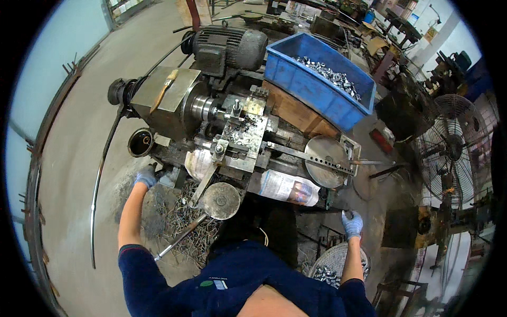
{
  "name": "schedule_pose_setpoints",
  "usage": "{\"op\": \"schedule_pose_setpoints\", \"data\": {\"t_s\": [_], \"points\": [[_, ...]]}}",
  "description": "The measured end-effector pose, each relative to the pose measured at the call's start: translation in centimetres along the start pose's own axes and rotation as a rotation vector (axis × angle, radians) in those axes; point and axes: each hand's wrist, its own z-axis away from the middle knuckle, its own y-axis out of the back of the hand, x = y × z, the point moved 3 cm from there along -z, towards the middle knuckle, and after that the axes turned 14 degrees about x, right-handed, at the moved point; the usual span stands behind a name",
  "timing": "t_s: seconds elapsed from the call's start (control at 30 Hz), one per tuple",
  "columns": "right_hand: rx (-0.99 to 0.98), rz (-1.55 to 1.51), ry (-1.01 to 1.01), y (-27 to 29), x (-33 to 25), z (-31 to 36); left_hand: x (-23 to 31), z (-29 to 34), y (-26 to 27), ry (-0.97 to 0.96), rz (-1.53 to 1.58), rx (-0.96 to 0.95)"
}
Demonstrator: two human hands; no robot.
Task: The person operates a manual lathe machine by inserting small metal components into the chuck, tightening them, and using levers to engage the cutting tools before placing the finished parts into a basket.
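Observation:
A small metal lathe (pixel 245 129) stands in front of me, its spindle chuck (pixel 203 108) at the left and metal chips on its cross slide. My left hand (pixel 145 177), in a pale blue glove, is closed low at the lathe's left end, by a dark knob-like piece; its grip is partly hidden. Off to the right, my gloved right hand (pixel 352 224) has curled fingers near the end of a thin dark bar (pixel 322 212). What sits in those fingers is too small to make out. Between my arms is a round metal handwheel (pixel 222 201) with a rod handle.
A blue crate (pixel 317 95) of small metal parts rests behind the lathe on a wooden board (pixel 296 112). A brush (pixel 163 91) lies on the headstock. Metal shavings (pixel 185 222) cover the floor at left. A basket of parts (pixel 327 261) sits below my right arm; a large fan (pixel 453 148) stands right.

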Motion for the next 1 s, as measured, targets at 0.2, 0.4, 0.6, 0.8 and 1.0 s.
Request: {"op": "schedule_pose_setpoints", "data": {"t_s": [0.2,0.4,0.6,0.8,1.0], "points": [[-0.018,-0.151,-0.053,0.8,0.8,2.6,3.1,0.7,-6.0,0.229,-0.015,-0.025],[0.028,-0.193,0.052,2.8,-2.0,0.0,1.7,1.1,-7.2,0.149,0.024,-0.085],[0.131,-0.462,0.412,9.0,-17.4,-5.6,1.1,1.5,-4.4,0.134,-0.020,-0.148],[0.067,-0.667,0.859,12.7,-40.1,-2.9,-5.6,2.4,4.7,0.126,0.177,0.151],[0.019,-0.047,1.391,8.8,-55.4,0.8,-13.4,6.8,20.5,0.333,-0.015,0.599]]}}
